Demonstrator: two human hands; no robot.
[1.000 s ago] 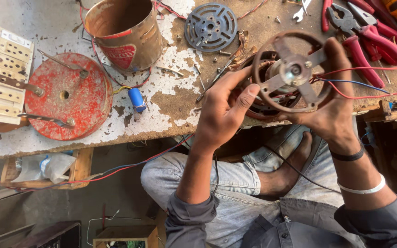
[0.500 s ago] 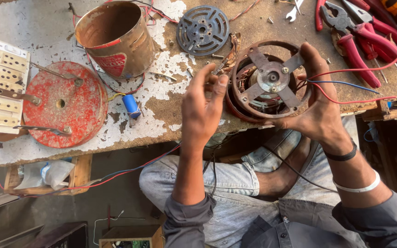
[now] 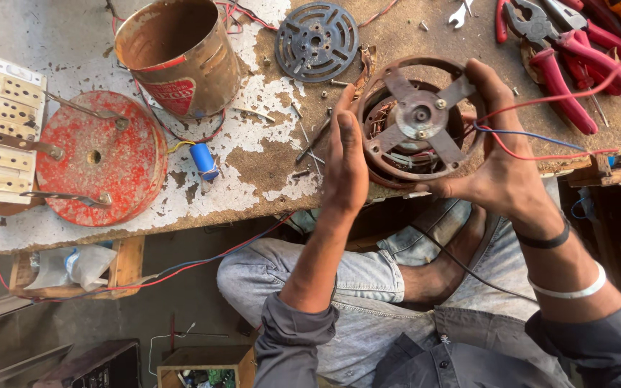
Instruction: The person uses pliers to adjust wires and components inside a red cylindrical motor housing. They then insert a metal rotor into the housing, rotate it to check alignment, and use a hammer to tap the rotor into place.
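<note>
So the rusty fan motor (image 3: 420, 122) sits at the near edge of the table (image 3: 267, 179), round face with the cross-shaped bracket turned up toward the camera, shaft axis pointing up out of the table. The right hand (image 3: 501, 172) has it: thumb under the near rim, fingers curled over the far right side, grip clamped on the housing. The left hand (image 3: 345, 162) is just left of the motor, flat and open, palm facing it, fingers apart and pointing away from the person. Looks like it's touching the rim, but hard to say from this angle. Red and blue wires (image 3: 540, 136) run off the motor to the right, across the right hand. Further out: a dark perforated end cover (image 3: 317, 40) beyond the motor, a small blue capacitor (image 3: 203, 161) and rusty tin can (image 3: 181, 57) to the left, a red disc (image 3: 102, 159) past those, red-handled pliers (image 3: 569, 65) far right.
</note>
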